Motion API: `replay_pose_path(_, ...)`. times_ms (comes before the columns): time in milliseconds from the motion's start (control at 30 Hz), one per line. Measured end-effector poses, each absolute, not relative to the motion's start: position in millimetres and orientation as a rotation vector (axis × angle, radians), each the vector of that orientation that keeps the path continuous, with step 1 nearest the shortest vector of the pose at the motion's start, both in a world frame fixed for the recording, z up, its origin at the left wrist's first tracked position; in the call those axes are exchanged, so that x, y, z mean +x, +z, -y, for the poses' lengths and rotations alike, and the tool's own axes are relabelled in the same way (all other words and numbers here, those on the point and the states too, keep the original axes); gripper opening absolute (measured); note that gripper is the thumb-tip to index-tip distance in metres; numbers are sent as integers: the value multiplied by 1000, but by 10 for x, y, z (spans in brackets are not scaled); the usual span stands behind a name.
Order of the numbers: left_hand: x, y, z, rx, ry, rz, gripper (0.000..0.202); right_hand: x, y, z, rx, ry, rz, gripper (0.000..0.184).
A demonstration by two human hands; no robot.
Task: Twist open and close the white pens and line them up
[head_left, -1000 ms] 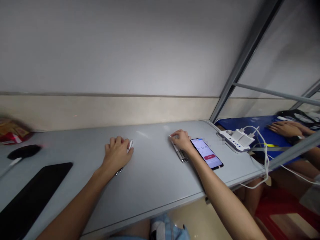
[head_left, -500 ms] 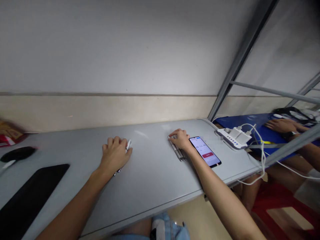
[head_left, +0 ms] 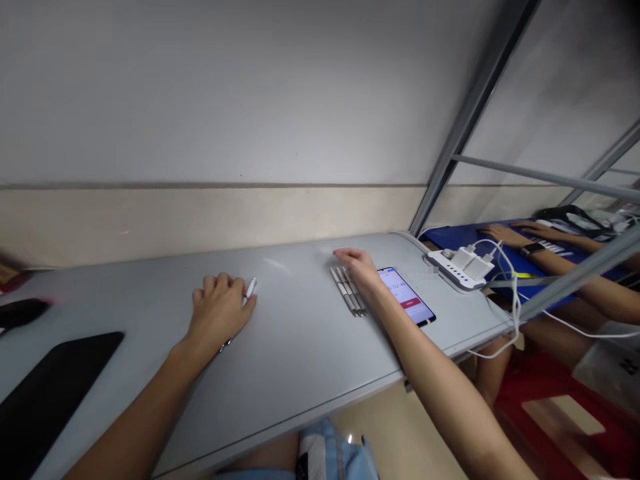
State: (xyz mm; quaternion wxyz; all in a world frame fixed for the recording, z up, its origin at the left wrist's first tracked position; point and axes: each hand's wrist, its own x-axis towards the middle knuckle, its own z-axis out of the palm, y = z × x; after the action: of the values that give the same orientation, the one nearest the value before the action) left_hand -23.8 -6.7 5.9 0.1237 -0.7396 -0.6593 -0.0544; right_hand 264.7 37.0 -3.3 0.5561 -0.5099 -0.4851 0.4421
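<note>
My left hand (head_left: 219, 309) rests on the grey table (head_left: 300, 347), fingers curled around a white pen (head_left: 249, 289) whose tip sticks out past the knuckles. My right hand (head_left: 359, 268) lies further right with fingers stretched out, just beside a row of three silver pens (head_left: 347, 291) lying side by side on the table. The hand no longer covers them. A phone (head_left: 409, 297) with a lit screen lies right of my right wrist.
A white power strip (head_left: 457, 272) with chargers and cables sits at the table's right end. A black pad (head_left: 45, 393) and a black mouse (head_left: 20, 312) lie at the left. Another person's arms (head_left: 545, 250) rest on a blue surface at right. A wall runs behind the table.
My right hand has lifted off the silver pens and opened, leaving them lying in a row. The left hand stays closed on the white pen. The view has shifted slightly.
</note>
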Motion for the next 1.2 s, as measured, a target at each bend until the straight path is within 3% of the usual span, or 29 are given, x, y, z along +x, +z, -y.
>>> replay_pose_path(167, -245, 40, 51, -2192, -143, 1945, 40, 2681, 34, -410, -888, 1467, 583, 14)
replay_pose_path(333, -214, 15, 47, -2236, -213, 1937, 38, 2632, 39, -403, -793, 1590, 535, 15)
replay_pose_path(600, -47, 76, 82, -2522, -789, 1885, 28, 2547, 27, -384, -726, 1674, 556, 12)
replay_pose_path(767, 51, 48, 135, -2793, -1099, 1761, 29, 2433, 63, -265, -714, 1637, 825, 18)
replay_pose_path(900, 79, 53, 173, -2791, -1071, 1642, 29, 2312, 113, -117, -775, 1475, 1325, 31)
replay_pose_path(1000, 70, 62, 179, -2794, -1056, 1483, 27, 2237, 79, -75, -830, 1259, 1710, 26)
replay_pose_path(1100, 47, 43, 159, -2822, -995, 1372, 26, 2203, -7, -100, -875, 1130, 1893, 38)
replay_pose_path(1200, 6, 14, 121, -2780, -928, 1392, 27, 2206, -62, -131, -946, 1057, 1913, 38)
